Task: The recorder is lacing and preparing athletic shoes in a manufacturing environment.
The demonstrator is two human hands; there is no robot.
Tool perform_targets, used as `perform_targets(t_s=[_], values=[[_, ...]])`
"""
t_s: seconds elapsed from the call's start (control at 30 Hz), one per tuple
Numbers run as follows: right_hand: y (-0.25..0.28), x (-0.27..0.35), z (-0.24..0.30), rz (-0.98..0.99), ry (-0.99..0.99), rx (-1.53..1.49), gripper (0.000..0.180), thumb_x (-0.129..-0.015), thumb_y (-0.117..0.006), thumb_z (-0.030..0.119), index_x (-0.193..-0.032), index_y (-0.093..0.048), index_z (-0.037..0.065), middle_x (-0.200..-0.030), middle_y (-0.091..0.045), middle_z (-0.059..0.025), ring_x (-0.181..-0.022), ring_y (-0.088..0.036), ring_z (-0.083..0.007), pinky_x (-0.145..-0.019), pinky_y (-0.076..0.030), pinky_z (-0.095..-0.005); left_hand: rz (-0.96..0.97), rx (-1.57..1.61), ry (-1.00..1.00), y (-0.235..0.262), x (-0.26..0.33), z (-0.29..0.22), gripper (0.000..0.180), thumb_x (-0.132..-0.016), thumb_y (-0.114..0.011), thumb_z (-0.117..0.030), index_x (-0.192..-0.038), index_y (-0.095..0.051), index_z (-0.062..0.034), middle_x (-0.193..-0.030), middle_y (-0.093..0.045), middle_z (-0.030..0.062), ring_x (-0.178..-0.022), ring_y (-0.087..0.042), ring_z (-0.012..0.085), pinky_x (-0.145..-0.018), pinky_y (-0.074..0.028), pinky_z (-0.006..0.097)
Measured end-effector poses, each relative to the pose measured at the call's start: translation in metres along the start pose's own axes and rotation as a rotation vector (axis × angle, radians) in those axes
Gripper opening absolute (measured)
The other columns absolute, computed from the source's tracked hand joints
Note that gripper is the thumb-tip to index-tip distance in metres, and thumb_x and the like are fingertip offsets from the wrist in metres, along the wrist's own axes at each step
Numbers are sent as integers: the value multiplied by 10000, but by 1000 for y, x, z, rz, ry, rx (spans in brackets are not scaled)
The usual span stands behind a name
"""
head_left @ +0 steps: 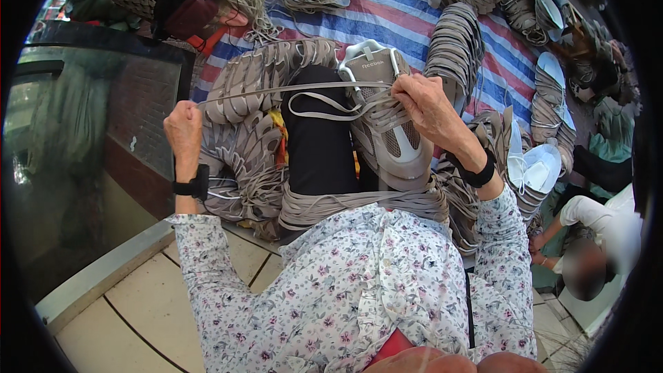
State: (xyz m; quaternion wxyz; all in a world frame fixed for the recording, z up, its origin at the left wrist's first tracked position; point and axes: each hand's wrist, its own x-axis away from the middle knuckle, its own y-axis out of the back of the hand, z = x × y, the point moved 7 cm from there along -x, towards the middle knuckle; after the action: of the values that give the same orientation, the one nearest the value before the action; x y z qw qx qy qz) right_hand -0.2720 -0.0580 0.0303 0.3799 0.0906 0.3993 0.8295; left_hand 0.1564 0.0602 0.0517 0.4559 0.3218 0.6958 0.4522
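A grey-beige sneaker upper [394, 131] with a white collar lies across my lap, its toe toward me. Its flat beige shoelace [276, 88] runs taut from the upper out to the left. Off to that side, my left hand [184, 124] is closed on the lace's far end. My right hand [425, 105] pinches lace at the upper's eyelet rows, fingers pressed together. A slack loop of lace [324, 116] hangs over my dark trouser leg [319, 145]. More laces [359, 206] lie bundled across my lap, near my body.
Stacks of nested shoe uppers [242, 79] stand close on my left, with another stack [456, 48] ahead right. A striped plastic sheet [373, 14] covers the ground ahead. At far left is a dark glass-topped piece [76, 131]. Another person [594, 228] sits at right.
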Motion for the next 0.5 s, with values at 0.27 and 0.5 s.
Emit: perform_targets(t_s=[0.27,0.5], values=[[0,-5,-7,202,24,-317,156,-910,-655,97,-877,-556,-19,-611,-508,-119,-550,-516,-186,-533,-402,-319,11,-105,37,14,12,49,186,-854,-554,-138,-855,-676,2,-778,-659,229,-752,-651,426,-688,-511,472],[8,-3,-22,300,-13,-453,215,-888,-704,184,-817,-658,-13,-884,-557,-35,-825,-539,-119,-715,-432,-289,-45,-169,5,28,10,75,189,-860,-554,-148,-854,-673,-1,-790,-660,230,-757,-649,428,-694,-509,476]])
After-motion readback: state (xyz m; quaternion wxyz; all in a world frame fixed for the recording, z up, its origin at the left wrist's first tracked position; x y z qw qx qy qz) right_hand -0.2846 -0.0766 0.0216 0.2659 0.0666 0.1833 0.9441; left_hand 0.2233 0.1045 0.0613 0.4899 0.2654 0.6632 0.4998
